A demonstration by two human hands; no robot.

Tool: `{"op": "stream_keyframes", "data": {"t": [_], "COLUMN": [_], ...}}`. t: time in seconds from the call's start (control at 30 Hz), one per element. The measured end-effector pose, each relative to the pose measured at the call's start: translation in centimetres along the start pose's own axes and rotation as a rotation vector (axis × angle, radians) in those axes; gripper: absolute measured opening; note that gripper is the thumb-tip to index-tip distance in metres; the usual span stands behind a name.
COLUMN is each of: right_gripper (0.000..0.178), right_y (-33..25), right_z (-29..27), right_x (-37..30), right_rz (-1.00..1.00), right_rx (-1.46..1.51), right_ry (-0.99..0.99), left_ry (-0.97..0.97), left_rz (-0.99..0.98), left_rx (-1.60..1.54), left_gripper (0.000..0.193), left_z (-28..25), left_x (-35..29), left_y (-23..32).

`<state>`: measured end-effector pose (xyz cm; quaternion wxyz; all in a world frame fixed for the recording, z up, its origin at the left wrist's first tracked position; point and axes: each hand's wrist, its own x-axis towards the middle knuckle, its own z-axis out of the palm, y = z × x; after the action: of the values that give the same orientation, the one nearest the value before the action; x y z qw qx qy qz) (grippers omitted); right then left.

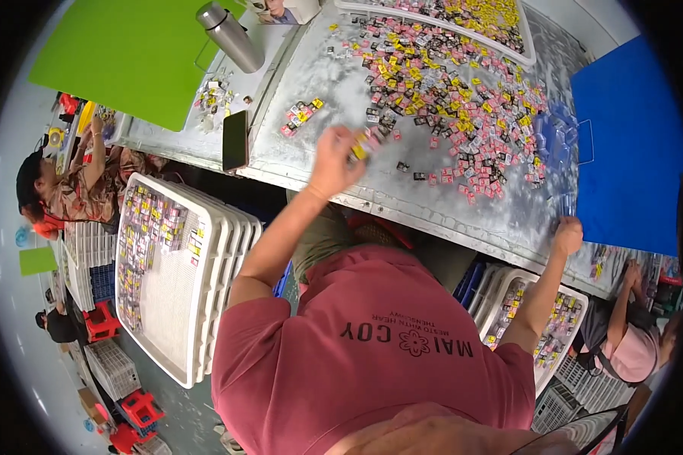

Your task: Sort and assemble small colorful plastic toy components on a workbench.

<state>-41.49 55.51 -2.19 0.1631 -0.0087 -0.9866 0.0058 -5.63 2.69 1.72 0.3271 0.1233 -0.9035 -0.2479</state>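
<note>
My left hand (335,163) is over the near part of the metal table (303,155), its fingers closed around a few small printed pieces (366,144) with yellow and pink faces. Just left of it lies a short row of similar pieces (302,116). Beyond and to the right spreads a large scatter of loose small pieces (455,98) in pink, black, grey and yellow. At the table's right edge my right hand (568,235) is closed, beneath some clear plastic pieces (557,140). What its fingers grip is too small to make out.
White trays (197,280) are stacked at my left, the top one partly filled with rows. Another filled tray (577,311) stands at my right. Green (129,53) and blue (630,152) panels flank the table. A phone (235,141) and steel flask (231,36) stand left. Co-workers sit on both sides.
</note>
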Motion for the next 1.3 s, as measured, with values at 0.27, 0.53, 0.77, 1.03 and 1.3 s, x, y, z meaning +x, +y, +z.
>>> {"op": "stream_keyframes", "data": {"t": [0.27,0.53,0.77,1.03,1.3], "right_gripper": [0.024,0.007,0.016,0.021,0.016], "right_y": [-0.4,-12.5,-19.7,-22.8,-26.8], "right_z": [-1.6,-8.9,-10.2,-9.8,-6.7], "right_x": [-1.1,-10.2,-20.6,-19.4,-14.6], "right_rz": [-0.062,-0.692,-1.222,-1.113,-1.011], "right_rx": [0.262,0.614,0.755,0.849,0.850], "right_ry": [0.247,0.231,-0.083,-0.201,-0.094], "left_ry": [0.035,-0.153,-0.050,-0.421,-0.462], "left_rz": [-0.208,-0.209,0.095,0.375,0.353], "left_rx": [0.312,0.343,0.413,-0.035,0.040], "left_gripper": [0.062,0.069,0.056,0.041,0.044], "left_z": [-3.5,-4.4,-1.7,5.8,6.4], "left_x": [3.0,2.5,3.2,0.3,0.8], "left_y": [-12.9,-15.0,-7.6,0.6,2.1]}}
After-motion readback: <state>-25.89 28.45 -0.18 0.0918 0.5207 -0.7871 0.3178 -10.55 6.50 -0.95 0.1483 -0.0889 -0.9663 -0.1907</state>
